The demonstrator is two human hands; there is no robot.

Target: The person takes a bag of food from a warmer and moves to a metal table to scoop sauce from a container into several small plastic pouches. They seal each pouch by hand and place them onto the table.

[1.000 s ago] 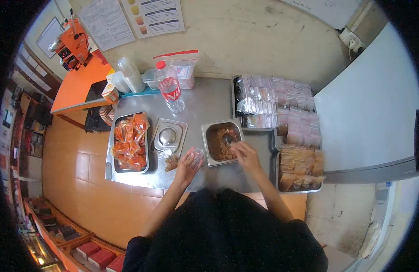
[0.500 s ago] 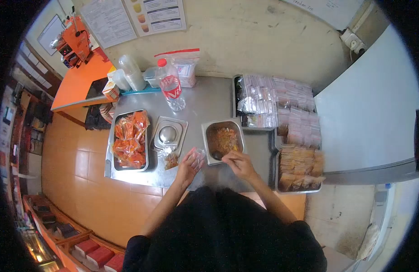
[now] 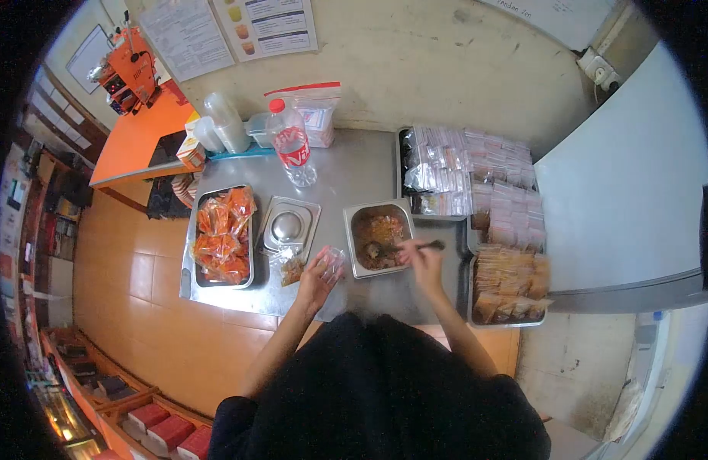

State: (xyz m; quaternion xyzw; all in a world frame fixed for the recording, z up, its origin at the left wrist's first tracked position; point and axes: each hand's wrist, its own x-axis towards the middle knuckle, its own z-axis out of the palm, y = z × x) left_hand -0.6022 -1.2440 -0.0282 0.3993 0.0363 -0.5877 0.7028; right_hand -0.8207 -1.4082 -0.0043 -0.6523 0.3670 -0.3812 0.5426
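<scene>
My right hand (image 3: 424, 263) is closed around the dark handle of a spoon (image 3: 374, 249), whose bowl sits in the food inside a deep steel pan (image 3: 349, 239). The food (image 3: 386, 229) is brownish and chunky with liquid. Left of the pan, my left hand (image 3: 316, 280) holds a small clear plastic bag (image 3: 334, 263) by its side. A filled clear bag (image 3: 290, 269) lies just left of that hand, against a steel lid (image 3: 286, 228) with a round dome.
A tray of orange-filled bags (image 3: 223, 237) stands at left, with a plastic bottle (image 3: 294, 146) behind the lid. Trays of packed sachets (image 3: 437, 165) and brown packets (image 3: 509, 283) line the right side. Clear containers (image 3: 225, 123) stand by the wall.
My right hand has moved right and slightly up, and the spoon has tilted so its handle points right. My left hand and the bag have barely moved.
</scene>
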